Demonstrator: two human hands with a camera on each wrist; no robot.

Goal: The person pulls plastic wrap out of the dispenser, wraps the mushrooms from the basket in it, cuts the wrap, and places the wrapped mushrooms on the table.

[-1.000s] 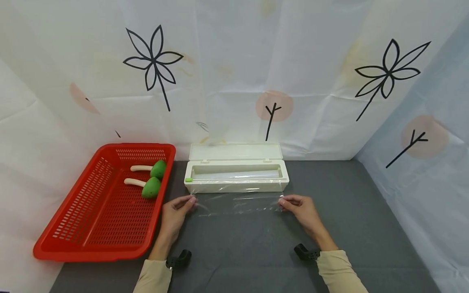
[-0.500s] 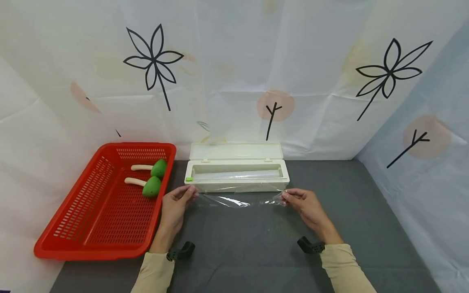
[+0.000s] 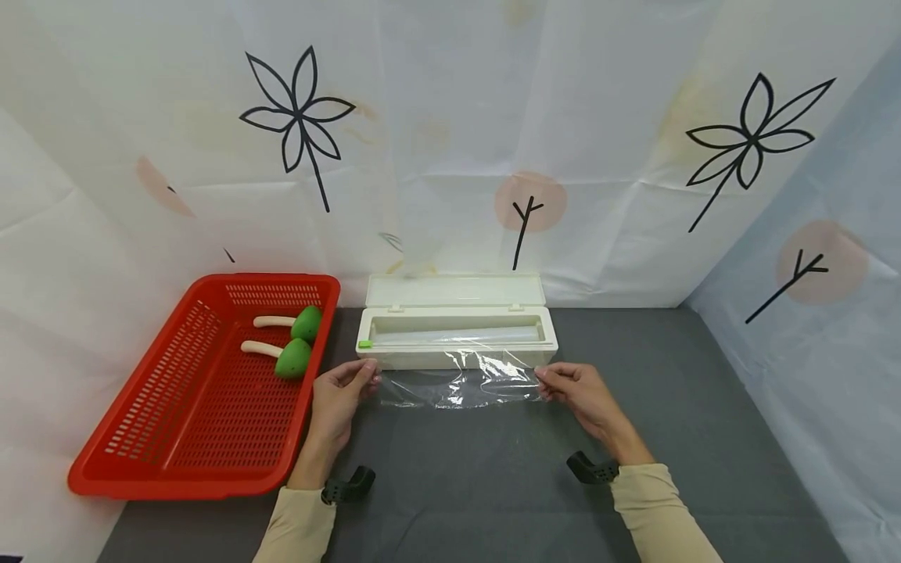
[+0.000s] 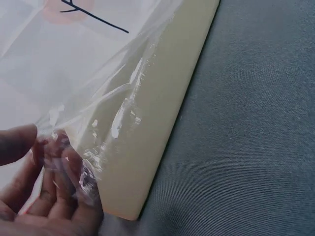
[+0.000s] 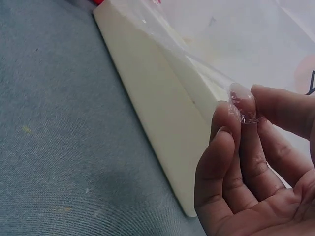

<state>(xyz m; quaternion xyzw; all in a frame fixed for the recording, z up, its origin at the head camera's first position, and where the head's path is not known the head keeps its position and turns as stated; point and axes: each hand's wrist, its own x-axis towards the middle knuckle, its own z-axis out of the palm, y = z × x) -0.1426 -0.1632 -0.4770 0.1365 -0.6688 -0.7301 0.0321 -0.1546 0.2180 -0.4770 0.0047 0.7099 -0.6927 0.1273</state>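
Clear plastic wrap (image 3: 457, 387) is stretched between both hands at the front of a white wrap dispenser box (image 3: 457, 360). My left hand (image 3: 338, 399) pinches one corner of the wrap between thumb and fingers, near the box's left end. At the right end, my right hand (image 3: 580, 399) pinches the other corner. In the left wrist view the film (image 4: 118, 113) lies wrinkled and shiny over the left fingers. A bunched bit of film (image 5: 241, 103) shows between the right thumb and fingers in the right wrist view. A roll (image 3: 454, 335) lies inside the box, whose lid (image 3: 456, 291) stands raised.
A red plastic basket (image 3: 176, 477) stands on the left, close beside the left hand. Two toy mushrooms with green caps (image 3: 292, 360) lie in it. A grey cloth (image 3: 479, 493) covers the table, and a patterned white curtain (image 3: 436, 156) hangs behind the box.
Both hands have risen slightly toward the box, still pinching the wrap. The film went slack and bunched, then spread out again with brighter glints. Box and basket stay where they were.
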